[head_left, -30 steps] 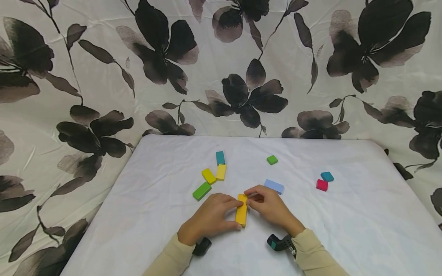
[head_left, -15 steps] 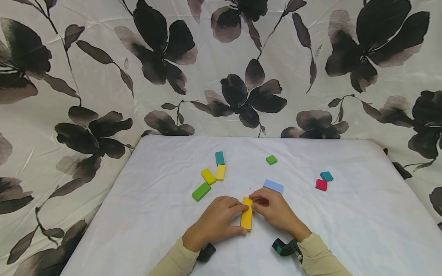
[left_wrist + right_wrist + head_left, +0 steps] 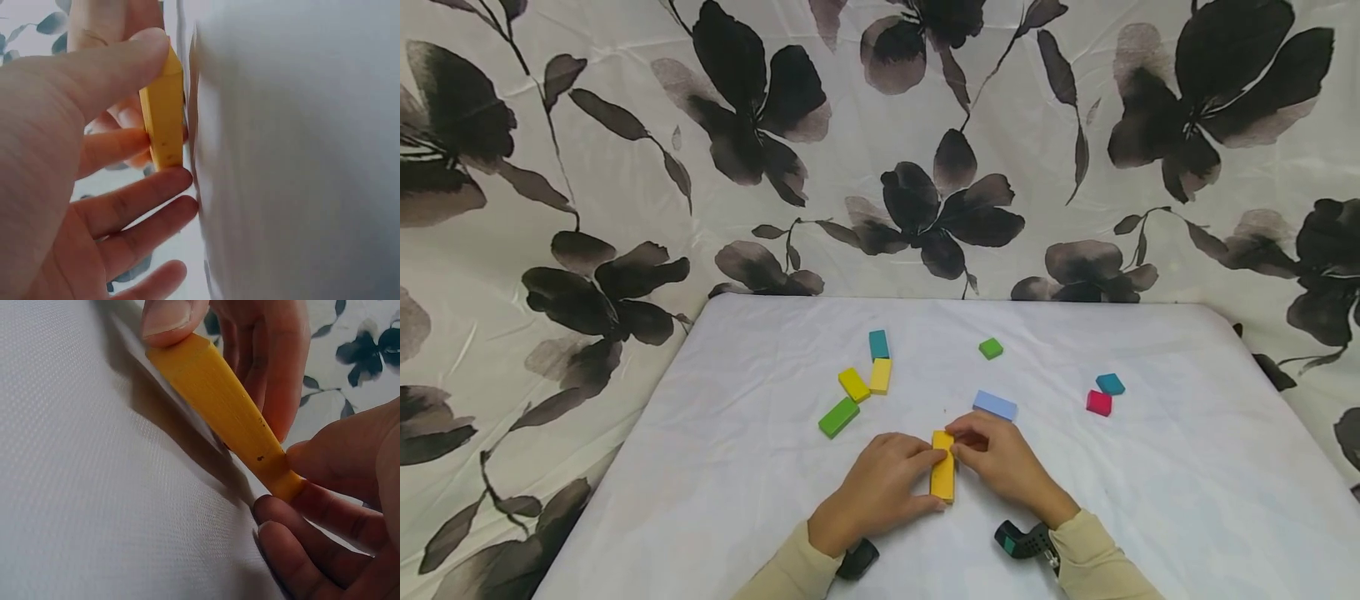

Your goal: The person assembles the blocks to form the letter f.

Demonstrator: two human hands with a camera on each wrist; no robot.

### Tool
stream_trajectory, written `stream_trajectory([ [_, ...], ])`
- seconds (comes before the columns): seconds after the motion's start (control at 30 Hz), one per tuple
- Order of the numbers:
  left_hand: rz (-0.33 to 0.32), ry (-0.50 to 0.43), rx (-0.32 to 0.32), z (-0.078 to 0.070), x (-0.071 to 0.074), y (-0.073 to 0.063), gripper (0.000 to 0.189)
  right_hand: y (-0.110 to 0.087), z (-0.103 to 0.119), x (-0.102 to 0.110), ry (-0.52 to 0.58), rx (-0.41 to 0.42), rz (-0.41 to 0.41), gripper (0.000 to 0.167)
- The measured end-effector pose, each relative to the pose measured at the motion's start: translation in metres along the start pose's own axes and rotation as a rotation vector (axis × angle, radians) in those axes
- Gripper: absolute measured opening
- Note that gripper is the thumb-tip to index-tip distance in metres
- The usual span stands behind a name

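Observation:
An orange-yellow wooden block (image 3: 942, 482) stands lengthwise between both hands near the front of the white table. My left hand (image 3: 886, 482) grips it from the left, its thumb on the near end and a finger over the top. The left wrist view shows the block (image 3: 165, 115) with that thumb at one end and fingertips near the other. At the far end, my right hand (image 3: 1000, 458) pinches it between thumb and fingers, as the block (image 3: 231, 419) in the right wrist view shows. A shadow lies on the cloth beside the block there.
Beyond the right hand lies a light blue block (image 3: 995, 405). Left of centre are a green block (image 3: 838, 417), a yellow one (image 3: 853, 384), a pale yellow one (image 3: 881, 377) and a teal one (image 3: 878, 344). A small green block (image 3: 990, 348), red block (image 3: 1099, 403) and blue block (image 3: 1110, 383) lie farther right.
Both hands have shifted a little to the right and slightly nearer the person, carrying the orange-yellow block along. Their hold on it looks the same, and the other blocks have stayed put.

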State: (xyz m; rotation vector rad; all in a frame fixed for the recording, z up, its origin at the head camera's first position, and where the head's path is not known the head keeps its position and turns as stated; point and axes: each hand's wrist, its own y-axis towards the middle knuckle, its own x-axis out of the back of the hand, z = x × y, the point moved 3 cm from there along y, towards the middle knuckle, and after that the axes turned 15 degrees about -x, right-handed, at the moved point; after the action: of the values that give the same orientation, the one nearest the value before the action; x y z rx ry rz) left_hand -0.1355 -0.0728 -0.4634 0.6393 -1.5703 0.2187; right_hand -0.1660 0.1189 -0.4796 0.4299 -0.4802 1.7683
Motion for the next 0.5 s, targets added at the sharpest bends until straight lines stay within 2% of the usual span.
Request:
stream_trajectory([
  [0.5,0.006,0.023,0.012,-0.0075,-0.0021,0.0027,0.06,-0.0049,-0.0014,0.0022,-0.031,0.033,-0.028,0.024],
])
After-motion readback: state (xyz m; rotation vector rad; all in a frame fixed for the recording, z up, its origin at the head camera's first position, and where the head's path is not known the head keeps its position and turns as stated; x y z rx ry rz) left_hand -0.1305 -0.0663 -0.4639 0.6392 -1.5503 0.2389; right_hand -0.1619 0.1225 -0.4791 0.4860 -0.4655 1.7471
